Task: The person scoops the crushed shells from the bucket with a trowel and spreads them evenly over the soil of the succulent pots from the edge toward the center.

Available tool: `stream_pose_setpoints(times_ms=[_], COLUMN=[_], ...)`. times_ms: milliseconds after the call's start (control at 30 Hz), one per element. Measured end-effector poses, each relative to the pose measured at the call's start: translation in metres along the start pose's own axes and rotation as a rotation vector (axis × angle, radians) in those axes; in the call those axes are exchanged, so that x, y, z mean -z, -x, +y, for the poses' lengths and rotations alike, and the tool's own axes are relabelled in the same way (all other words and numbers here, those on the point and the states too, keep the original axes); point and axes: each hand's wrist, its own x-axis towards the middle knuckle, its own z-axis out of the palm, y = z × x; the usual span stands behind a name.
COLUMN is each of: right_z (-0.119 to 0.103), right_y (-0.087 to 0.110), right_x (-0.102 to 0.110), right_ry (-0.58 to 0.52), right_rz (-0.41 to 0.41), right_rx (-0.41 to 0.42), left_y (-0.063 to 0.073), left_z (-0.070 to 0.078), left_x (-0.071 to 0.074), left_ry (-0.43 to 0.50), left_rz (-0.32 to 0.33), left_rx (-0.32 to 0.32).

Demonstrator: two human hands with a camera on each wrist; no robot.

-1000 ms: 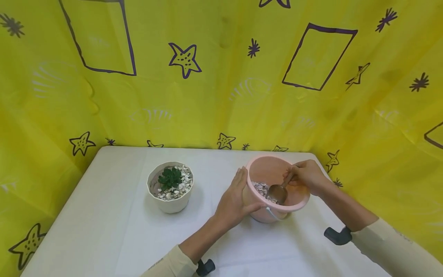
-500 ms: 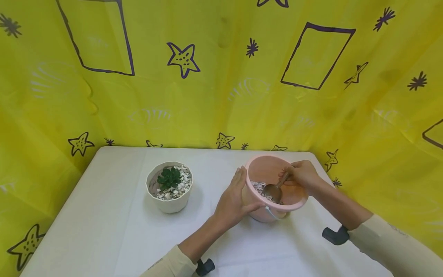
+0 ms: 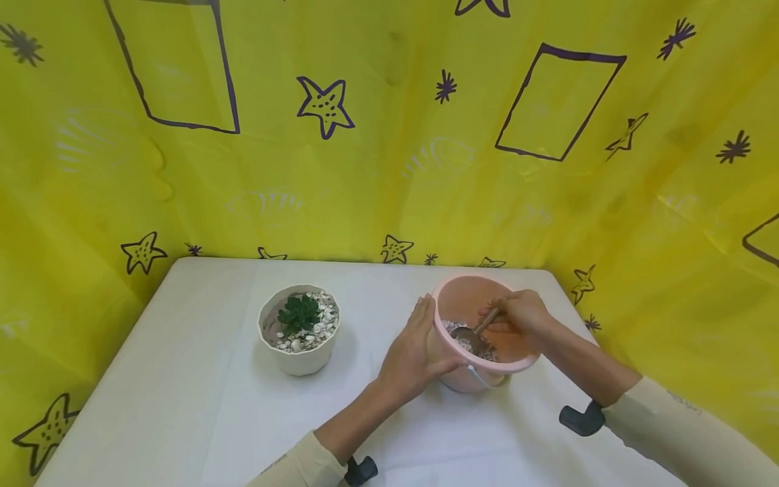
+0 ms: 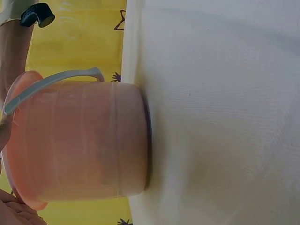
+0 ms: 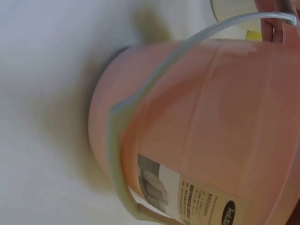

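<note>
In the head view a pink bucket [image 3: 468,297] stands at the right of the table, a layer of grey-white pebbles [image 3: 450,327] at its bottom. My left hand [image 3: 406,362] holds its rim, fingers along the left side and thumb at the front near the handle joint. My right hand [image 3: 528,315] reaches over the right rim and grips a brown scoop [image 3: 487,320] by its handle, the round bowl down among the pebbles. In the right wrist view the bucket's outer wall [image 5: 211,117] fills most of the picture, hiding the scoop.
A cream flowerpot [image 3: 303,365] with a green succulent [image 3: 298,313] and white pebbles stands left of the bucket. The pale bucket handle [image 5: 164,70] hangs down outside. A white cloth covers the table [image 3: 182,379]; a yellow patterned curtain [image 3: 377,169] hangs behind.
My right hand has moved left and slightly down inside the bucket, pushing the scoop's bowl toward the left wall through the pebbles. The left hand and the bucket stay about where they were.
</note>
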Motion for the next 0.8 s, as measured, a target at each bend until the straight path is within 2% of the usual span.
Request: stream_pose_setpoints(times_ms=[167,800], right_z=[0.0005,-0.0001], right_y=[-0.0008,0.0011], right_x=[-0.0019,0.0024], right_ry=[-0.054,-0.221], right_rz=[-0.024,-0.021], right_rx=[-0.015,-0.080], left_y=[0.0004,0.0008], left_z=[-0.0003,-0.0005], left_x=[0.0003,-0.0021], left_ry=[-0.018,-0.039], left_rz=[0.001,-0.018], left_rx=[-0.003,0.002])
